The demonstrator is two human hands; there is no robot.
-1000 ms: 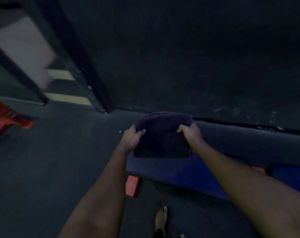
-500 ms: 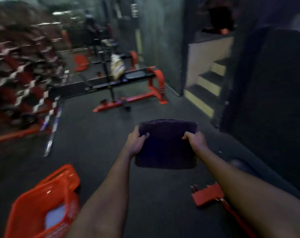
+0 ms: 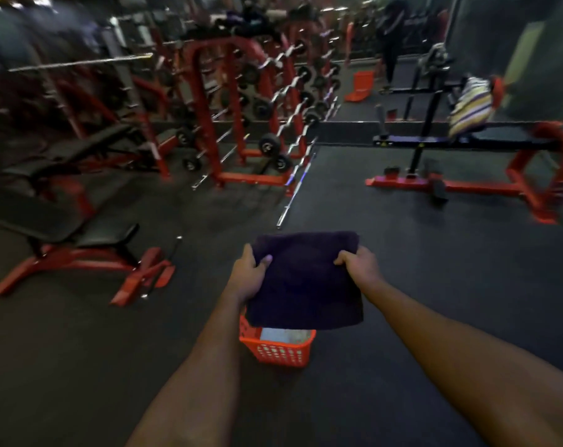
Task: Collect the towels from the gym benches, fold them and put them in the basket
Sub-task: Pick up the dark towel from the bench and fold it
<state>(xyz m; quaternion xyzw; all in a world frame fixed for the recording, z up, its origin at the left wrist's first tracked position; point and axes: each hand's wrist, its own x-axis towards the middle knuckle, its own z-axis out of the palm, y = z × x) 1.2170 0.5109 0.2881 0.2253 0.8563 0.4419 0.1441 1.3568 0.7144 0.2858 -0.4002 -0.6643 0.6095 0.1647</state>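
Note:
A folded dark purple towel (image 3: 306,282) hangs in front of me, held by both hands at its top corners. My left hand (image 3: 249,272) grips its left edge and my right hand (image 3: 359,264) grips its right edge. Directly below the towel stands an orange plastic basket (image 3: 280,351) on the floor, partly hidden by the towel, with a light-coloured towel (image 3: 285,335) inside. A striped towel (image 3: 469,106) lies draped on a black bench (image 3: 460,140) at the far right.
A black and red incline bench (image 3: 64,230) stands at the left. Red racks of barbells (image 3: 257,101) fill the back. A long bar (image 3: 294,188) lies on the dark rubber floor. A person (image 3: 391,37) stands far off at the back.
My view has swung left from a dark wall and stairs to the gym floor. The basket, earlier at the lower left, now sits right under the towel. Both hands still hold the towel.

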